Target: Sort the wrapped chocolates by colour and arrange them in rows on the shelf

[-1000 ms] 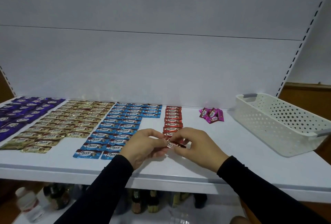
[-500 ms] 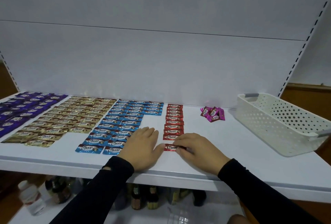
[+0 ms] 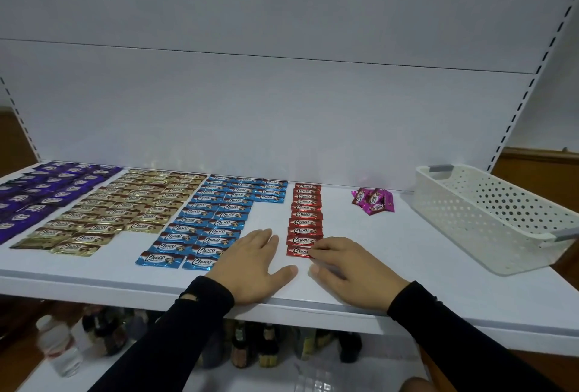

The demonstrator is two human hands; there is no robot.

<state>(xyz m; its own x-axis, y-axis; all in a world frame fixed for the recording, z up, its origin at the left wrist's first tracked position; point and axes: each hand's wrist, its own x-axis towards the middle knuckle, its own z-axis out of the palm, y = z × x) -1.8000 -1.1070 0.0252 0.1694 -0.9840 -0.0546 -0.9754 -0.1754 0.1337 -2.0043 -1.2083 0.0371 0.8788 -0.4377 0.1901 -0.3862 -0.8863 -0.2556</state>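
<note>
The nearest red chocolate [image 3: 297, 251] lies flat on the white shelf [image 3: 423, 269] at the front end of the single red column [image 3: 306, 215], its long axis running left to right like the ones stacked behind it, the printed name reading upright toward the person. Its right end is under the fingertips of the right hand [image 3: 351, 269], whose fingers bend down onto the wrapper; whether they pinch it or only press it cannot be told. The left hand [image 3: 253, 263] rests flat and relaxed on the shelf just left of that chocolate, holding nothing, its fingers partly over the closest blue wrappers. Left of the red column run the blue rows [image 3: 216, 219], then the gold rows [image 3: 125, 206], then the purple rows [image 3: 47, 191] at the far left. To the right, near the back wall, sits a small heap of pink chocolates [image 3: 372, 201], and beyond it a white perforated basket [image 3: 488, 219]. Bottles [image 3: 250, 347] stand on the lower shelf.
</note>
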